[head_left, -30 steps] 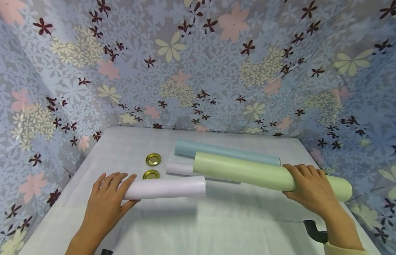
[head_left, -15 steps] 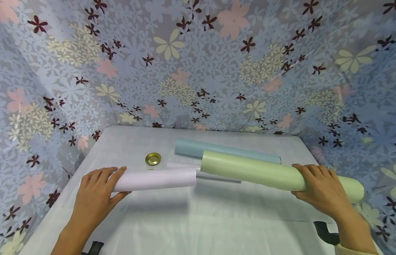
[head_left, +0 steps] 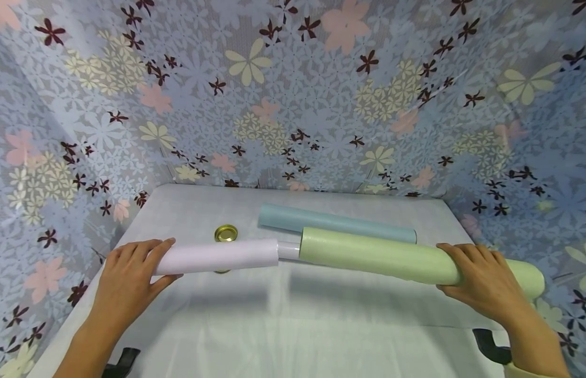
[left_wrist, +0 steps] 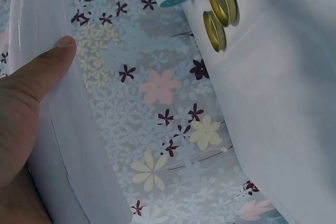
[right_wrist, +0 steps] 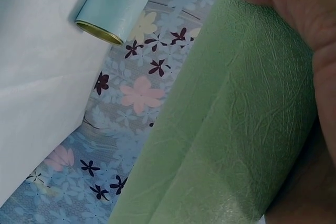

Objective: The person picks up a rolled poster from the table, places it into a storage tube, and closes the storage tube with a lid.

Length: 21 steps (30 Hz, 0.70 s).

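Observation:
My left hand [head_left: 127,278] grips a pale lilac roll [head_left: 222,255] at its left end, with the thumb below it. In the left wrist view the thumb lies along the roll [left_wrist: 79,156]. A longer, thicker light green roll [head_left: 368,254] is in my right hand [head_left: 481,278], gripped near its right end. The right wrist view shows its creased, textured surface [right_wrist: 231,98]. Both rolls are raised over the table, their inner ends facing each other. In the gap between them shows a thinner white roll [head_left: 289,250], mostly hidden behind them.
Behind the green roll lies a light blue roll [head_left: 330,220] with a gold-rimmed end [right_wrist: 100,32]. A gold round lid [head_left: 225,233] sits at the back left; a second lid [left_wrist: 214,31] is largely covered by the lilac roll in the head view. Floral curtains [head_left: 293,105] surround the white table [head_left: 293,336].
My left hand has carried the lilac roll left and away from me, covering most of one lid. My right hand has shifted right with the green roll.

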Available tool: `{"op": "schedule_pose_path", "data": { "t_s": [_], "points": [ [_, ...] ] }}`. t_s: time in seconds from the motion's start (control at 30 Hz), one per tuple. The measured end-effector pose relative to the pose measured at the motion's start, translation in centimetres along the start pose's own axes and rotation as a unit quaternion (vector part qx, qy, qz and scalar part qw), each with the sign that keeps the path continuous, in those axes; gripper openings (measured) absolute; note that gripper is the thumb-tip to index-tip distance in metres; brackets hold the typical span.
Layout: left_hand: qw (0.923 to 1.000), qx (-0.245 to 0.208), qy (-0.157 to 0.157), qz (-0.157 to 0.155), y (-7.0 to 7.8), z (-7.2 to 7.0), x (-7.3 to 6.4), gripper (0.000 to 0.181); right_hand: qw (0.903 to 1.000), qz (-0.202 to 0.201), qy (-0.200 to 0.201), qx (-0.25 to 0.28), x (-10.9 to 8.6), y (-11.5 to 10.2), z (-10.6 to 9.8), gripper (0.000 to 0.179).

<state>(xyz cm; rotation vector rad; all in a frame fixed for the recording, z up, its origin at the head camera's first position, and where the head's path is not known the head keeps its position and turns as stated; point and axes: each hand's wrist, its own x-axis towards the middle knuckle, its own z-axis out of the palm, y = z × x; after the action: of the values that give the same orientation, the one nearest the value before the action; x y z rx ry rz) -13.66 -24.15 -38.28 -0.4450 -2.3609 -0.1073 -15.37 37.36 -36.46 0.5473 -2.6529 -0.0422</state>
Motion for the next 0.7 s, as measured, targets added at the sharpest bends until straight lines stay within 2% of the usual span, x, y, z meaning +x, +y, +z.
{"op": "schedule_pose_path", "data": {
  "t_s": [0.27, 0.43, 0.7],
  "points": [
    [0.9998, 0.005, -0.019, -0.007, -0.24, 0.2, 0.21, 0.085, 0.9999, -0.009, 0.006, 0.011, -0.03, 0.13, -0.1, 0.09],
    [0.9997, 0.007, -0.023, -0.004, -0.41, 0.37, 0.5, 0.086, 0.9996, -0.016, 0.012, 0.02, -0.05, 0.23, -0.21, 0.098],
    [0.9998, 0.004, -0.019, 0.008, -0.4, 0.75, 0.97, 0.086, 0.9996, -0.022, 0.0, 0.017, -0.05, 0.2, -0.47, 0.089]
  ]
}}
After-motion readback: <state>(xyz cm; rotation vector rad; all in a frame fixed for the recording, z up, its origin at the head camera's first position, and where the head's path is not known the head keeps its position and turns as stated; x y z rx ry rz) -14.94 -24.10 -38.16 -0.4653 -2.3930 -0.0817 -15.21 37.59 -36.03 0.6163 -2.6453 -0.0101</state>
